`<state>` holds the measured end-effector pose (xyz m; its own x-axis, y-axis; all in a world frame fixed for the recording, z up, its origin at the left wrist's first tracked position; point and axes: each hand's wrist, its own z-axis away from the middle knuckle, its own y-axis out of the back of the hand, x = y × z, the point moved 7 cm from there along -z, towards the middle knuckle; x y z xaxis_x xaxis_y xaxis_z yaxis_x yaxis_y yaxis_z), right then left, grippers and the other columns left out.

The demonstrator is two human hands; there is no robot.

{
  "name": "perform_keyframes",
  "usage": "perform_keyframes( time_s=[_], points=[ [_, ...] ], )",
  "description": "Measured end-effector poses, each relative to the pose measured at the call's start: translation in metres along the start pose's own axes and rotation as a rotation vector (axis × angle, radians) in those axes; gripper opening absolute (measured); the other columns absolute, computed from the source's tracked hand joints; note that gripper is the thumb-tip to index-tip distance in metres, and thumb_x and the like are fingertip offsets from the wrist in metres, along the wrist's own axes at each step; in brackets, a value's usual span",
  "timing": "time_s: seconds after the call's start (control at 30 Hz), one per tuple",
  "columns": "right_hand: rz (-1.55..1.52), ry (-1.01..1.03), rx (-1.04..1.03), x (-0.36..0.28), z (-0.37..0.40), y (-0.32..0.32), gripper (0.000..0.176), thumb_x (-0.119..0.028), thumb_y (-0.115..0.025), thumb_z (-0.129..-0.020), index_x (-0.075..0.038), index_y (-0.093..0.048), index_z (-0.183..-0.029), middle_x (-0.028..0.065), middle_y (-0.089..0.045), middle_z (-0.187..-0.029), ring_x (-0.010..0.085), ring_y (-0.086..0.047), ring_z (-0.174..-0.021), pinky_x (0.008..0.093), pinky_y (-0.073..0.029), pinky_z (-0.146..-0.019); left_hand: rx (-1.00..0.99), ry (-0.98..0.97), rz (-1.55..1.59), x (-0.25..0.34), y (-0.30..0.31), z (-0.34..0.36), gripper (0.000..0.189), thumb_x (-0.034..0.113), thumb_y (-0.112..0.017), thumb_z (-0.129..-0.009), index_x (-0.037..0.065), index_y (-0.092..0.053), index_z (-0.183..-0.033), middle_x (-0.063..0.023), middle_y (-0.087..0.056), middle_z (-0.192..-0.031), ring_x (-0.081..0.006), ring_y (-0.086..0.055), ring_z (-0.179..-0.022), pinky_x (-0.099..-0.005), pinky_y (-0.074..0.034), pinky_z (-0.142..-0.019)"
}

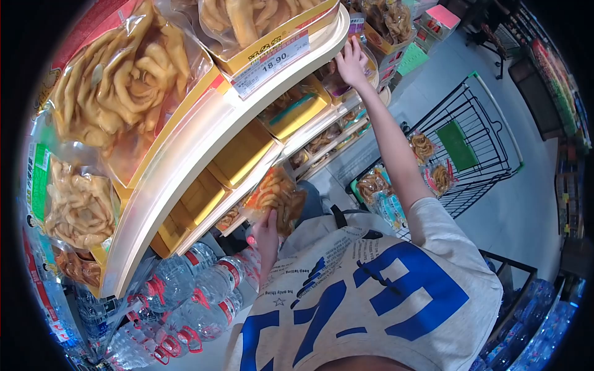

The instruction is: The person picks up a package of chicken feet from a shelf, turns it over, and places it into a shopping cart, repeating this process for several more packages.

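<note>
My left hand (266, 238) is closed on the lower edge of a clear food packet (276, 198) with orange and brown pieces inside, held in front of my body beside the lower shelf. My right arm stretches up and forward. At its end my right hand (352, 65) has its fingers spread over a dark packet with a purplish edge (369, 67) at the far end of the shelf; whether it grips is hard to see. Yellow display boxes (242, 154) line the shelf tier between my hands.
A curved shelf edge (179, 154) carries a price tag (271, 64) reading 18.90. Large food packs (130, 80) fill the upper tier. Water bottles (204, 315) stand below left. A wire shopping cart (489, 136) with several packets is at right.
</note>
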<state>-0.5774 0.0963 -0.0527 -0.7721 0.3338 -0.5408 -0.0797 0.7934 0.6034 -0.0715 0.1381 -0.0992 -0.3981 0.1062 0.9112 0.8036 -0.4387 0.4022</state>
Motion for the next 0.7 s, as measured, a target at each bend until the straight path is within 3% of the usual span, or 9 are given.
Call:
perform_keyframes(
  time_s=[0.03,0.1,0.3,0.43,0.47,0.57,0.6,0.7],
  points=[
    [-0.109,-0.084,-0.046,0.010,0.002,0.004,0.057,-0.053,-0.036,-0.091,-0.028,-0.027,-0.141,0.0169,-0.018,-0.147,0.0276,-0.016,-0.135,0.0420,-0.012,-0.105,-0.012,-0.003,-0.030,0.001,0.001,0.002,0.030,0.019,-0.058,-0.089,-0.008,-0.061,-0.104,-0.0142,-0.067,-0.087,-0.0140,-0.061,-0.079,-0.0260,-0.046,-0.074],
    [-0.158,-0.082,-0.151,0.020,0.002,0.013,0.059,-0.055,-0.042,-0.088,-0.032,-0.028,-0.140,0.0168,-0.019,-0.146,0.0342,-0.020,-0.134,0.0457,-0.016,-0.105,-0.015,0.012,0.003,-0.005,0.000,0.000,0.031,0.018,-0.057,-0.089,-0.008,-0.061,-0.105,-0.0136,-0.067,-0.089,-0.0135,-0.060,-0.081,-0.0254,-0.045,-0.076],
    [0.239,0.205,-0.328,-0.029,0.053,0.026,0.065,-0.053,-0.056,-0.082,-0.042,-0.025,-0.139,0.0107,-0.014,-0.149,0.0495,-0.022,-0.128,0.0538,-0.025,-0.105,-0.077,0.032,0.095,-0.016,-0.012,-0.015,0.030,0.018,-0.057,-0.090,-0.008,-0.061,-0.105,-0.0101,-0.067,-0.090,-0.0100,-0.057,-0.083,-0.0227,-0.044,-0.076],
    [0.124,0.096,-0.340,-0.030,0.054,0.023,0.069,-0.048,-0.059,-0.081,-0.044,-0.021,-0.139,0.0068,-0.009,-0.151,0.0498,-0.017,-0.131,0.0538,-0.022,-0.107,-0.226,0.134,0.216,-0.022,-0.022,-0.015,0.026,0.018,-0.057,-0.090,-0.006,-0.062,-0.100,-0.0015,-0.063,-0.082,-0.0054,-0.051,-0.076,-0.0202,-0.042,-0.070],
    [0.058,0.096,-0.355,-0.029,0.054,0.027,0.067,-0.042,-0.059,-0.082,-0.043,-0.023,-0.139,0.0101,-0.011,-0.150,0.0489,-0.020,-0.130,0.0529,-0.022,-0.107,-0.200,0.046,0.197,-0.014,-0.021,-0.014,0.023,0.017,-0.057,-0.090,-0.005,-0.062,-0.094,0.0022,-0.057,-0.075,-0.0037,-0.046,-0.071,-0.0198,-0.040,-0.065],
    [-0.078,0.120,-0.121,-0.038,0.052,0.072,0.063,-0.035,-0.058,-0.084,-0.037,-0.028,-0.139,0.0147,-0.016,-0.148,0.0456,-0.025,-0.128,0.0505,-0.022,-0.106,-0.138,-0.035,0.134,-0.004,-0.017,-0.008,0.023,0.017,-0.058,-0.090,-0.005,-0.063,-0.093,0.0019,-0.057,-0.073,-0.0038,-0.046,-0.070,-0.0201,-0.040,-0.064],
    [-0.090,0.129,0.019,-0.041,0.055,0.092,0.056,-0.027,-0.058,-0.084,-0.024,-0.039,-0.136,0.0181,-0.027,-0.142,0.0387,-0.032,-0.126,0.0452,-0.024,-0.105,-0.144,0.020,0.123,-0.010,-0.015,-0.006,0.024,0.018,-0.058,-0.090,-0.005,-0.064,-0.096,-0.0015,-0.063,-0.078,-0.0055,-0.052,-0.073,-0.0209,-0.043,-0.069],
    [-0.273,-0.127,0.160,0.001,0.081,0.111,0.047,-0.020,-0.059,-0.083,-0.012,-0.047,-0.128,0.0173,-0.033,-0.138,0.0312,-0.035,-0.125,0.0392,-0.036,-0.097,-0.049,-0.024,0.050,-0.015,-0.006,0.000,0.027,0.019,-0.059,-0.089,-0.005,-0.064,-0.101,-0.0077,-0.067,-0.086,-0.0084,-0.057,-0.079,-0.0221,-0.045,-0.074]
  ],
)
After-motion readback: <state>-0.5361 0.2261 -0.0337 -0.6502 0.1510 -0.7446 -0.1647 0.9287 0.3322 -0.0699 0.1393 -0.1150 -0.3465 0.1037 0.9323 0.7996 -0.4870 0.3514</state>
